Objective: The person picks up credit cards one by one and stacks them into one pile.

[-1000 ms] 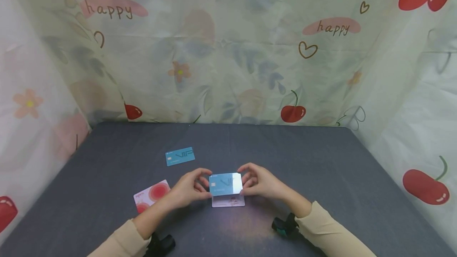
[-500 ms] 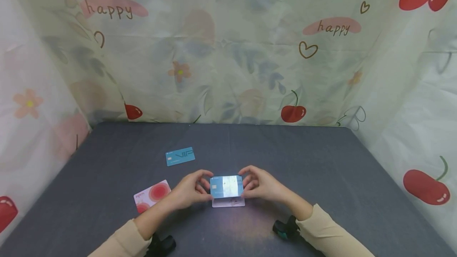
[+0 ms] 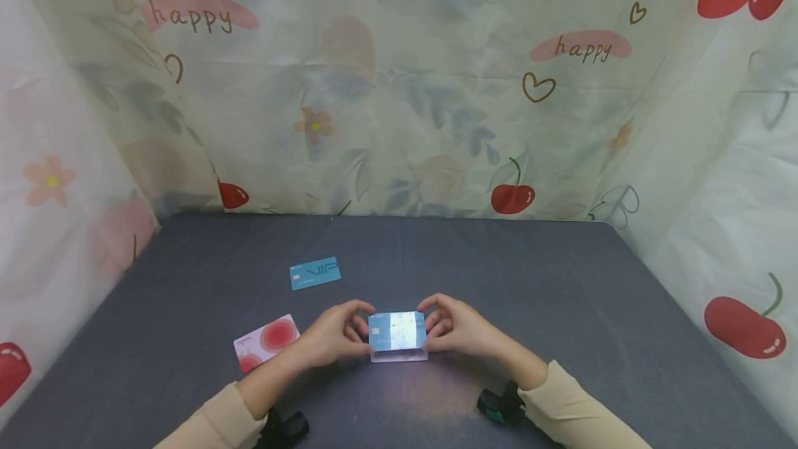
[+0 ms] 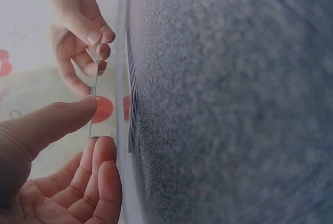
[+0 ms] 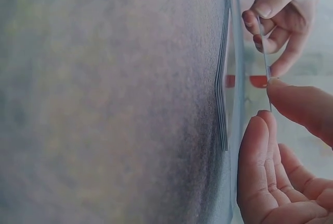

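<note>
A blue card (image 3: 397,331) is pinched at its ends by the left hand (image 3: 337,332) and the right hand (image 3: 458,326), held just above a stack of cards (image 3: 399,357) on the grey table (image 3: 530,276).

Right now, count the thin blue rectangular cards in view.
2: the far blue card lying flat on the dark grey cloth, and the held blue card between the left hand and right hand. The pale rectangular card stack beneath may hide more.

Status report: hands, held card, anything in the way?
Left hand and right hand: pinching glossy blue rectangular card by opposite ends. Card: above pale-topped stack of rectangular cards, not touching. Gap: no other object visible.
</note>
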Motion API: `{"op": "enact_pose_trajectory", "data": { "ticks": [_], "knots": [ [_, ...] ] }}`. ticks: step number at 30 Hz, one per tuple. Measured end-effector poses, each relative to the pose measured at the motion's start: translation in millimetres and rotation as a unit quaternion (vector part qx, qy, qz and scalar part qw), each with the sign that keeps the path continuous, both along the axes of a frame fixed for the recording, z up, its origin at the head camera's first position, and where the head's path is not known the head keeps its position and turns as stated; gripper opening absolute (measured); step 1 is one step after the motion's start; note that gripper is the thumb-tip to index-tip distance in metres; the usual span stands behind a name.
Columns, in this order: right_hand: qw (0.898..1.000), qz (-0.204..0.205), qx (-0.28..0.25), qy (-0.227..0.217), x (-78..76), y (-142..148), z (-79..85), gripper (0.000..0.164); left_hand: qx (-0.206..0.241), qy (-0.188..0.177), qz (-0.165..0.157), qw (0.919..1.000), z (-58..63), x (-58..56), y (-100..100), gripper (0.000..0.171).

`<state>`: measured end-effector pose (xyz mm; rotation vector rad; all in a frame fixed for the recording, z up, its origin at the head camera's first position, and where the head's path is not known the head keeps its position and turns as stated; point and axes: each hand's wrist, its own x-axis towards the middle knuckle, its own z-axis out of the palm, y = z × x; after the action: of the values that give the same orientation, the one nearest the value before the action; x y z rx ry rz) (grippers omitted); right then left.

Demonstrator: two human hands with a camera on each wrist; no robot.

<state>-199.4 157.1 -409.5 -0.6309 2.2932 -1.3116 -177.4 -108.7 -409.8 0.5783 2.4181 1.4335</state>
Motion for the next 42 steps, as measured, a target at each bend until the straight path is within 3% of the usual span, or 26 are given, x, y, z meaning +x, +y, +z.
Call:
{"op": "enact_pose_trajectory", "data": {
  "ticks": [9, 20, 42],
  "knots": [
    [1.0, 0.006, -0.003, -0.007, 1.9, -0.2, 0.6, 0.054, -0.017, -0.002, -0.008, 0.9998, 0.8, -0.4, 2.3, 0.054],
    [1.0, 0.007, 0.004, -0.018, 2.4, -1.1, 1.6, 0.053, -0.039, 0.022, -0.012, 0.9989, -1.6, -0.5, 4.3, 0.053],
    [0.999, 0.014, 0.018, -0.027, 2.8, -2.1, 0.8, 0.052, -0.066, -0.015, 0.0, 0.9977, 3.4, 3.5, 10.4, 0.052]
  ]
}}
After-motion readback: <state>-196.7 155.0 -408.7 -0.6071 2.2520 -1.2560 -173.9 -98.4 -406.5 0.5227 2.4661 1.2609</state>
